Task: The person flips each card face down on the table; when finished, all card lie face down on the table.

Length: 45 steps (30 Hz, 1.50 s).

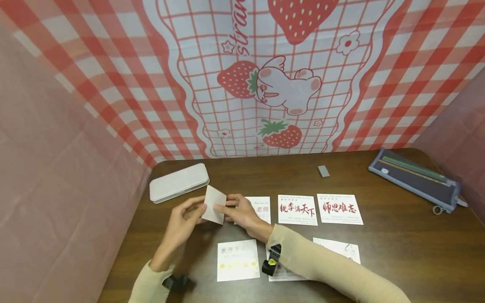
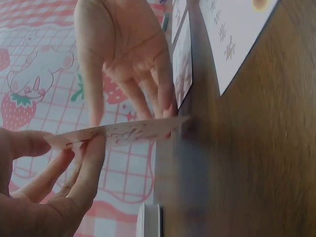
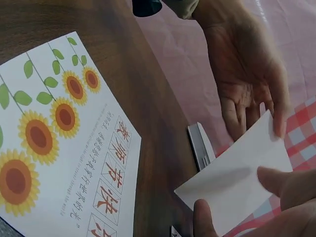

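Observation:
Both hands hold one greeting card (image 1: 214,205) tilted up above the table's left part. The left hand (image 1: 181,223) pinches its left edge between thumb and fingers. From the other side, the right hand (image 1: 244,214) grips it, thumb on the blank white face (image 3: 237,173). In the left wrist view the card (image 2: 123,132) shows nearly edge-on, with reddish print on its far face. Close below lies a sunflower card (image 1: 238,261), its flowers plain in the right wrist view. Part of a card with red characters (image 1: 262,206) is hidden behind the right hand.
Two cards with red writing, one (image 1: 297,209) beside another (image 1: 340,209), lie to the right. More cards (image 1: 341,248) are partly under the right forearm. A white case (image 1: 179,182), a grey eraser (image 1: 323,171) and a dark pencil pouch (image 1: 414,179) stand along the back.

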Motion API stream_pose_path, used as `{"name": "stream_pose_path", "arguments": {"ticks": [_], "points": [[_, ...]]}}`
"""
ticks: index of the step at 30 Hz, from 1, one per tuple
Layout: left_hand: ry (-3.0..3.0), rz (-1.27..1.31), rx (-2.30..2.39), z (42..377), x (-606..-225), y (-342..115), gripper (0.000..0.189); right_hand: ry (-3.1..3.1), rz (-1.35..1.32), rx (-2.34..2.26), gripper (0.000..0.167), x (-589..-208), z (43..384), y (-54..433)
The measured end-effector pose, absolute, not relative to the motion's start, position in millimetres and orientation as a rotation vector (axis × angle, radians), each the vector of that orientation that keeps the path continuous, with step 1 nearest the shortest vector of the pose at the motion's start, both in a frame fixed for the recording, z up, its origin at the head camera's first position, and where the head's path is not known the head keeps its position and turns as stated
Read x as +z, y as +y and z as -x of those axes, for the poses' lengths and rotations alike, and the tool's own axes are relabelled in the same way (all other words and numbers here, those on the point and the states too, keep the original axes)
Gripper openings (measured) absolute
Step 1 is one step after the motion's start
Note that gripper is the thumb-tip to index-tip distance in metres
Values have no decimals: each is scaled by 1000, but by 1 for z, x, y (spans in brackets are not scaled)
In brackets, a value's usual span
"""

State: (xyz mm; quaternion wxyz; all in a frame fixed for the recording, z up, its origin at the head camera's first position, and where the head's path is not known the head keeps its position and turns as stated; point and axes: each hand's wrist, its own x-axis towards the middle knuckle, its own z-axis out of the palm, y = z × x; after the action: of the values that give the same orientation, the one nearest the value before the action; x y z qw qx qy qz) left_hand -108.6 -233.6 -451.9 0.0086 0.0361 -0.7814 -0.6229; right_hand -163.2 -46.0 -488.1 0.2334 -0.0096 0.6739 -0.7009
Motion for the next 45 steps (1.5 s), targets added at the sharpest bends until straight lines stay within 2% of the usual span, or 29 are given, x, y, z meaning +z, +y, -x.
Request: {"name": "stream_pose_path", "arguments": {"ticks": [4,11,15,26,45], "points": [[-2364,-198,-1914,109,-452,-242,32,1939,-1,-1926,65,-488,166,-45],[-2394,-324,-1788,109,-454,-258,30,2040,13,-1925,36,-492,178,-40],[-2488,-358,-1643,112,-456,-263,30,2045,63,-1950,28,-495,186,-41],[-2712,-323,-1254,118,-471,-266,40,2281,273,-1789,23,-492,198,-48],[-2900,-297,-1123,119,-479,-265,57,2336,253,-1653,31,-492,197,-46]]}}
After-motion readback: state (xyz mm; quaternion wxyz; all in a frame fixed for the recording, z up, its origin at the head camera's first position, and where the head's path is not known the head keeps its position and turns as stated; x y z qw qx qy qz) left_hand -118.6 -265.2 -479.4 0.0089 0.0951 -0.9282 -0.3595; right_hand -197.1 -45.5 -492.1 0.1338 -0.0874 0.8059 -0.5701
